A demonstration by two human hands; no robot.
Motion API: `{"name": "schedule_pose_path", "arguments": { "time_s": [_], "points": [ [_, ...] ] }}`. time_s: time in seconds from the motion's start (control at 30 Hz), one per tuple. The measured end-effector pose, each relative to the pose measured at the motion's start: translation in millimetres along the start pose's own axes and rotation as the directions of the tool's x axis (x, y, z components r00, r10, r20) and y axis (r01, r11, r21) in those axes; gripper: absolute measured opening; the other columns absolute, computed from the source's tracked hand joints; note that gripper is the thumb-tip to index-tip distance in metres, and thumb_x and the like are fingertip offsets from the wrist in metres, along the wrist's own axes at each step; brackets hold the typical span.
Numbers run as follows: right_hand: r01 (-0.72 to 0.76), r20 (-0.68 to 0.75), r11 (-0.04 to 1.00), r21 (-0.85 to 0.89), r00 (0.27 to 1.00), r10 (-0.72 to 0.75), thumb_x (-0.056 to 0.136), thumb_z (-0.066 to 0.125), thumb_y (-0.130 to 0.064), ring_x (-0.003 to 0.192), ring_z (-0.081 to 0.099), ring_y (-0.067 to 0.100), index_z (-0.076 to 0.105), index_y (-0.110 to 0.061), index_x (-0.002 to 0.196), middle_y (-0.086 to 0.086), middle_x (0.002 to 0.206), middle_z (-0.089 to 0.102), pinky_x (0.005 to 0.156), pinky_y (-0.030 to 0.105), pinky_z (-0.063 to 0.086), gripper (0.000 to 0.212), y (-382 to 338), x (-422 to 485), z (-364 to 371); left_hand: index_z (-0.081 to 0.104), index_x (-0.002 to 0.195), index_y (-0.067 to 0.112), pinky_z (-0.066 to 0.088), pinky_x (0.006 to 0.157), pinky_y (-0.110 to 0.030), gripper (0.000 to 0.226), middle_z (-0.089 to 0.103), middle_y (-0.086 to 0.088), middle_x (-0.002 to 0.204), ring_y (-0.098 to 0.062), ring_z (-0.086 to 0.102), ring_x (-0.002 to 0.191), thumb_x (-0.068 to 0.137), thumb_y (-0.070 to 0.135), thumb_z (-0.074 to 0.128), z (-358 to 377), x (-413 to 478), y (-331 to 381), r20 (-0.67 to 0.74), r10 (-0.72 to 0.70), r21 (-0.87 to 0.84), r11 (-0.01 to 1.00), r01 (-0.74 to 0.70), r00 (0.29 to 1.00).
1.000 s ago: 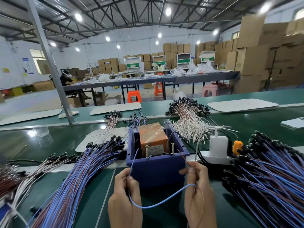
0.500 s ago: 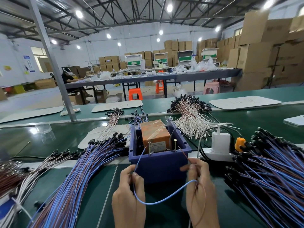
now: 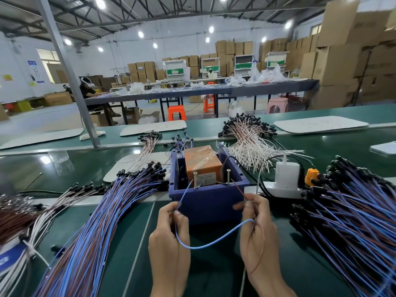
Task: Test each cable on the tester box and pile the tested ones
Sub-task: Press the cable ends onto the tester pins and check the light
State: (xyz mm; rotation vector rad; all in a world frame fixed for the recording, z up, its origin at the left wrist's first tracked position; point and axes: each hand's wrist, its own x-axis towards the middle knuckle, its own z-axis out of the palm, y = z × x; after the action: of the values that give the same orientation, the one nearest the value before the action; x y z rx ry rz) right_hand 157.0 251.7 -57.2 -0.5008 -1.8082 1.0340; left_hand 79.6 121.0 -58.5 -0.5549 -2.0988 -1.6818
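So, head view only: the left hand [image 3: 169, 243] pinches the blue lead [image 3: 184, 195] between thumb and forefinger, and the right hand [image 3: 257, 232] pinches the thin brown lead [image 3: 238, 189] the same way. Both leads belong to one cable [image 3: 214, 241], which sags in a loop between the hands, just in front of the tester box [image 3: 207, 202]. Key geometry: each lead runs up and away from its fingers toward its own post, blue to the left post [image 3: 195, 179] and brown to the right post [image 3: 228, 176]. The blue tip looks to be at the post base; brown contact is probable but too fine to confirm. Likely step: test contact. For piling, the left pile [image 3: 96, 221] is nearer the left hand and the right pile [image 3: 353, 211] nearer the right. Which pile holds the tested cables cannot be told.
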Motion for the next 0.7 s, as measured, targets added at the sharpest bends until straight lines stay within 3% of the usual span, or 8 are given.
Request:
{"name": "schedule_pose_path", "arguments": {
  "time_s": [0.13,0.33,0.5,0.7],
  "points": [
    [0.02,-0.007,1.0,-0.003,1.0,-0.02,0.102,0.031,-0.037,0.087,0.061,-0.003,0.049,-0.032,0.112,-0.027,0.102,0.062,0.067,0.007,0.039,0.021,-1.2,-0.5,-0.5,0.056,0.1,0.039,0.042,0.053,-0.031,0.017,0.06,0.008,0.069,-0.013,0.05,0.054,0.098,0.024,0.049,-2.6,-1.4,1.2,0.007,0.029,0.01,1.0,-0.029,1.0],
    [0.025,-0.002,1.0,0.015,1.0,-0.025,0.103,0.032,-0.035,0.086,0.061,-0.003,0.05,-0.029,0.113,-0.026,0.1,0.063,0.067,0.006,0.039,0.022,0.0,-1.1,-0.2,0.056,0.101,0.034,0.043,0.051,-0.041,0.014,0.056,0.005,0.064,-0.013,0.044,0.05,0.1,0.021,0.051,-2.3,-1.4,-1.0,0.021,0.018,0.004,1.0,-0.018,1.0],
    [0.024,-0.005,1.0,0.005,1.0,-0.024,0.103,0.032,-0.034,0.086,0.061,-0.003,0.049,-0.033,0.112,-0.028,0.102,0.063,0.067,0.007,0.039,0.019,0.9,-0.9,0.4,0.057,0.1,0.034,0.039,0.05,-0.035,0.012,0.054,0.01,0.062,-0.011,0.043,0.05,0.1,0.024,0.05,-2.5,-1.3,-0.8,0.023,0.018,0.013,1.0,-0.018,1.0],
    [0.029,0.001,1.0,-0.006,1.0,-0.029,0.104,0.033,-0.033,0.085,0.062,-0.001,0.048,-0.034,0.111,-0.029,0.102,0.063,0.066,0.008,0.039,0.017,-0.3,-1.2,0.2,0.056,0.099,0.035,0.04,0.05,-0.038,0.017,0.056,0.005,0.065,-0.012,0.044,0.051,0.101,0.019,0.051,-2.2,-1.3,-1.9,0.032,0.019,0.02,1.0,-0.019,0.999]
  ]
}}
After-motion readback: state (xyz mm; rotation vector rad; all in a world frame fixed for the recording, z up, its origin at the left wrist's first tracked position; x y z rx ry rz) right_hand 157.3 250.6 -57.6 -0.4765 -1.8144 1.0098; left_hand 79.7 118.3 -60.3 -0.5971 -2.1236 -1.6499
